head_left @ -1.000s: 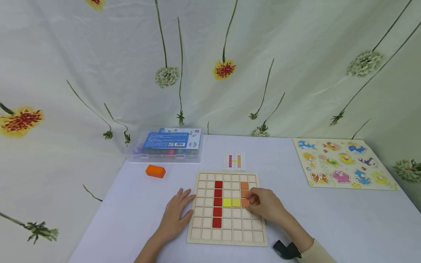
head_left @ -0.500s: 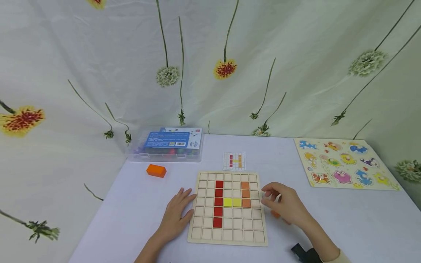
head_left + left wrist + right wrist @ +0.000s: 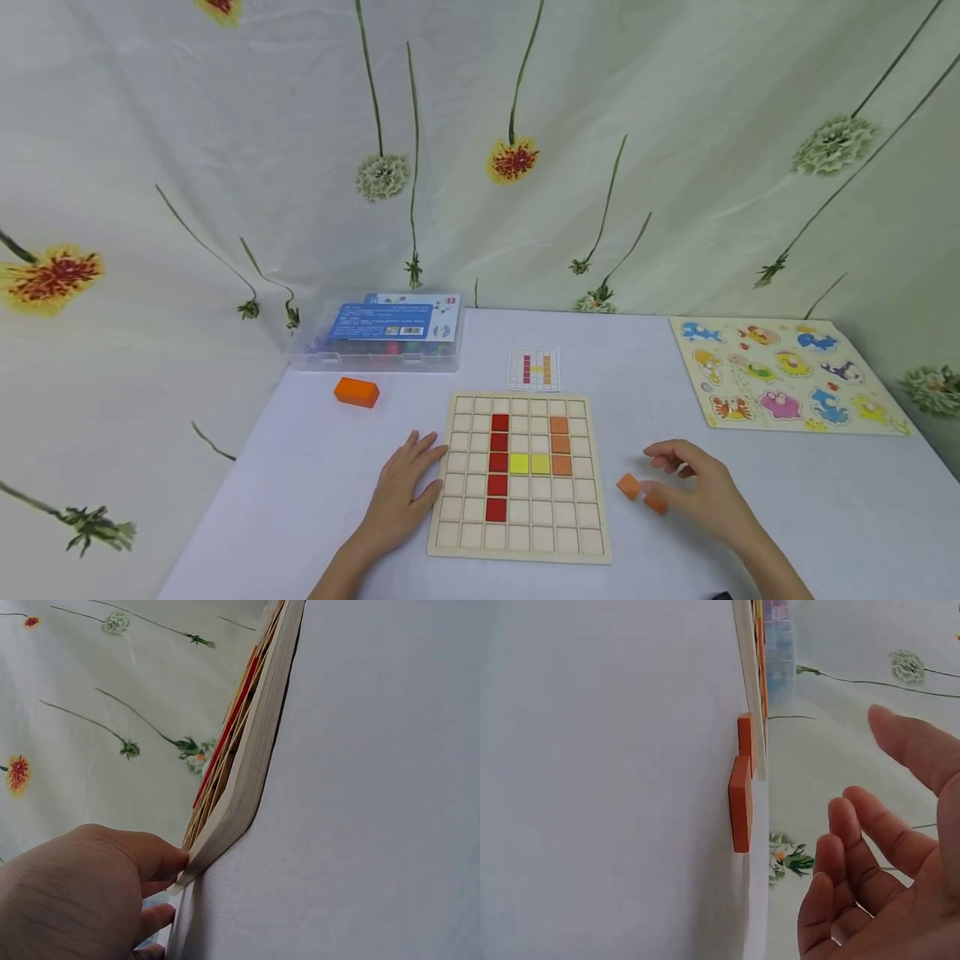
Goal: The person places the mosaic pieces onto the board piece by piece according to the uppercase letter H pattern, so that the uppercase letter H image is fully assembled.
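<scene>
A wooden grid board (image 3: 519, 542) holds a column of red tiles (image 3: 498, 463), two yellow tiles (image 3: 528, 464) beside it and a column of three orange tiles (image 3: 560, 445). My left hand (image 3: 401, 492) rests at the board's left edge, its fingertips touching the rim, as the left wrist view also shows. Right of the board, two loose orange tiles (image 3: 628, 487) lie on the white table. Over them hovers my right hand (image 3: 701, 492), thumb and fingers apart with nothing between them. In the right wrist view the nearer orange tile (image 3: 740, 804) lies apart from the fingers.
Behind the board lies a small pattern card (image 3: 534, 369) with red, yellow and orange squares. A clear plastic box (image 3: 375, 360) stands at the back left, with an orange block (image 3: 356, 392) in front of it. A sea-animal puzzle board (image 3: 787, 375) lies at the back right.
My right hand has left the orange column on the board and moved right, over the loose orange tiles, which now show. The left hand stays at the board's edge.
</scene>
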`<state>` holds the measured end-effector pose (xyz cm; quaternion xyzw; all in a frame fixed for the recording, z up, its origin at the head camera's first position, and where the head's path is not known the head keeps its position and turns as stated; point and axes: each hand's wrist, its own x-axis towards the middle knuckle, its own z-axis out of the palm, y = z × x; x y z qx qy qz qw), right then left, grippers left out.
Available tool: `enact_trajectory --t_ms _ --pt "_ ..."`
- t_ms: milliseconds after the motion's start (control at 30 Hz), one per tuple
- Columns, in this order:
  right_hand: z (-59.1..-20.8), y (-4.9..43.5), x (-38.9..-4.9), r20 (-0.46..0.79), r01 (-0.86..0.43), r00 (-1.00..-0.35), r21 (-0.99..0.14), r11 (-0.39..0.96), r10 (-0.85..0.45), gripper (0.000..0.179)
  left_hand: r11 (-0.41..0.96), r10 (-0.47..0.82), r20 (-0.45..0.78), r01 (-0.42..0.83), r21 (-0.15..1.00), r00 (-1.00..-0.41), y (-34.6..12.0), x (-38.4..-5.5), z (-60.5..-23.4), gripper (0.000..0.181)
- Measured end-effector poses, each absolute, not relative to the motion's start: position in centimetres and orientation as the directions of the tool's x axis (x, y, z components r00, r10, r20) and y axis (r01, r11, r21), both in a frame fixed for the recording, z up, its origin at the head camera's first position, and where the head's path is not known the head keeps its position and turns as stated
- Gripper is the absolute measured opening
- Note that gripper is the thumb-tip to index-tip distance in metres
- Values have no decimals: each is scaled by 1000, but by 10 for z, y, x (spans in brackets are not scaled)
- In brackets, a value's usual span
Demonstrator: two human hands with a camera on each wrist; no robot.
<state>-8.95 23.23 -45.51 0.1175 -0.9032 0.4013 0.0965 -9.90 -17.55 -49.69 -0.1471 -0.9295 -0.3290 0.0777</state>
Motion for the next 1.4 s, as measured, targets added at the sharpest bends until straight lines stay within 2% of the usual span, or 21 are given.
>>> enact_trajectory --t_ms 267,400,800,1133,1400 --pt "-469 234 -94 142 -182 -983 -757 627 -113 38 740 220 228 314 595 -949 -175 -98 -497 46" --pt "-478 232 -96 67 -124 -992 -735 666 -110 38 733 218 204 298 611 -955 -176 -99 -496 46" --pt "-488 227 -97 146 -208 -978 -609 765 -150 38 745 219 195 293 599 -956 -176 -100 -496 46" --pt "-482 225 -98 147 -206 -978 -605 769 -147 32 745 223 198 297 597 -955 -177 -101 -496 46" --pt "-481 224 -97 101 -150 -989 -620 770 -111 24 750 222 211 305 588 -952 -176 -100 -496 46"
